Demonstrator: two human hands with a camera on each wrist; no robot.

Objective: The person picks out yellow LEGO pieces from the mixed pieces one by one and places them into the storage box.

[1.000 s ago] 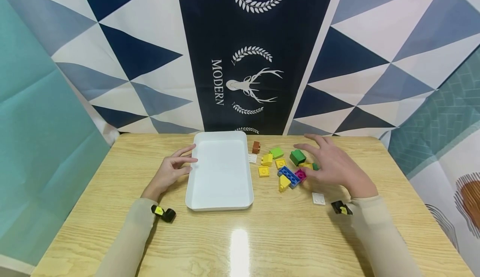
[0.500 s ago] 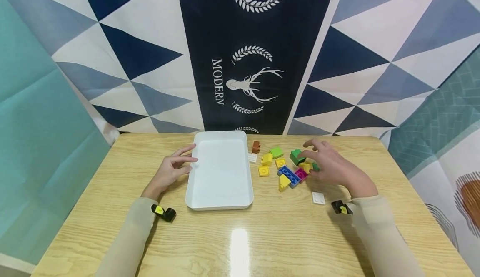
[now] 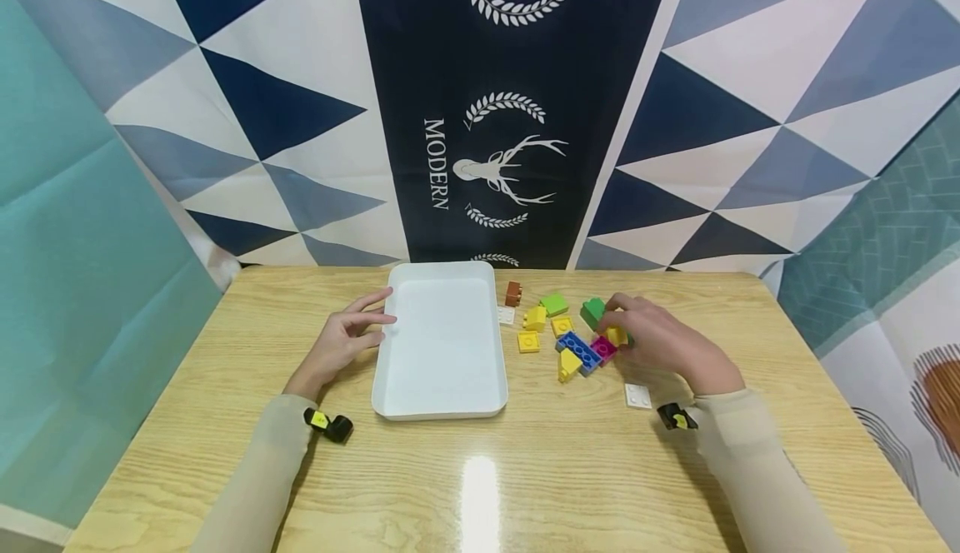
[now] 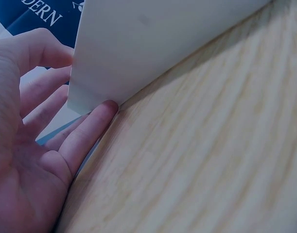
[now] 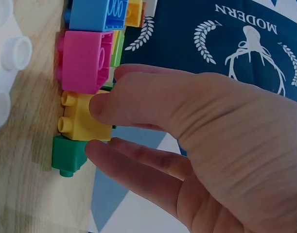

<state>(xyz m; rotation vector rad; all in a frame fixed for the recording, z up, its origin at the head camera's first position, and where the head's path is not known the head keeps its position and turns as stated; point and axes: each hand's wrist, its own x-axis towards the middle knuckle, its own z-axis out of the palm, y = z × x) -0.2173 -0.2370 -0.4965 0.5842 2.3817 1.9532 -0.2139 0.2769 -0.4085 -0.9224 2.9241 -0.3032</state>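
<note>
My right hand [image 3: 663, 343] is over the right side of a toy brick pile, thumb and fingers curled round a yellow toy brick [image 3: 617, 336]. In the right wrist view the thumb [image 5: 102, 108] lies against that yellow brick; the index fingertip's contact is hidden. A green brick [image 5: 69, 153] and a pink brick [image 5: 87, 60] flank it. At the left, my left hand [image 3: 336, 351] touches the side of the white tray [image 3: 441, 349] with loosely extended fingers. The left wrist view shows a fingertip [image 4: 108, 108] at the tray's lower edge.
Between tray and right hand lie a blue brick [image 3: 578, 351], a larger green brick [image 3: 592, 313], a brown brick [image 3: 513, 293], a lime brick [image 3: 554, 305] and several yellow ones. A white plate brick [image 3: 637, 396] lies nearer the front. A patterned cloth [image 3: 480, 120] stands behind the table.
My right hand has lowered, its thumb and fingers drawing together round the yellow brick. The left hand and tray have stayed put.
</note>
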